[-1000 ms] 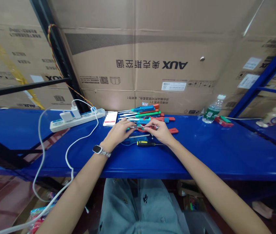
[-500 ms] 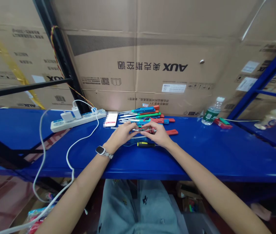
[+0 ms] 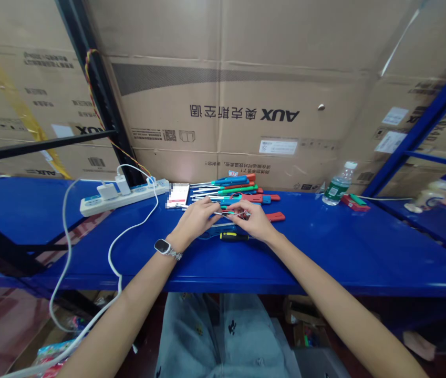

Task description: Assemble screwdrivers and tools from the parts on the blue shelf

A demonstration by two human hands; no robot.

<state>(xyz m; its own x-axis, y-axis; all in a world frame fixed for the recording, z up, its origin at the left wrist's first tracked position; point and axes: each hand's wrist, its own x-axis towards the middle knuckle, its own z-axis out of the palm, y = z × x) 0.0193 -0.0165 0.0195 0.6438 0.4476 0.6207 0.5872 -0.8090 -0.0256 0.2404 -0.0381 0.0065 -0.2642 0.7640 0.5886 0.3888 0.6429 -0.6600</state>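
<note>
My left hand point(image 3: 199, 216) is closed, its fingertips pinching one end of a thin, silvery part point(image 3: 225, 213) with fine wires, too small to name surely. My right hand point(image 3: 257, 220) is closed on the other end, where bits of red show between the fingers. Both wrists hover low over the blue tabletop. Just behind the hands lie several long-necked lighters point(image 3: 242, 188) with blue, green and red handles and metal tubes. A red handle point(image 3: 276, 216) sticks out beyond my right hand. In front of the fingers rests a black and yellow screwdriver point(image 3: 234, 237).
A white power strip point(image 3: 128, 198) with plugs and cables lies left, beside a white card-like object point(image 3: 179, 195). To the right stand a water bottle point(image 3: 336, 185) and a red box point(image 3: 352, 203) with a green item on it. Large cardboard boxes point(image 3: 246, 79) back the blue table point(image 3: 325, 252).
My hands have drawn very slightly apart, and more of the thin part shows between them. The head view has shifted a little; the things on the table lie as before.
</note>
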